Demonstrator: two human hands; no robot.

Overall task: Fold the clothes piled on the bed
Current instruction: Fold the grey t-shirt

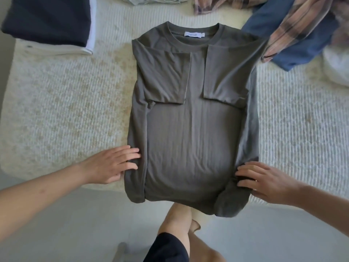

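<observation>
An olive-grey T-shirt (190, 133) lies flat on the bed, collar and white label at the far end, both sleeves and sides folded inward; its hem hangs over the bed's near edge. My left hand (111, 164) rests with straight fingers against the shirt's lower left folded edge. My right hand (264, 181) lies on the lower right corner, fingertips pressing into bunched fabric there.
The bed has a cream textured cover (62, 110). A folded stack of dark navy and white clothes (49, 21) sits at the far left. A blue garment (294, 35) and a plaid shirt (302, 21) lie loose at the far right. Grey-green folded cloth (156, 0) shows at the top edge.
</observation>
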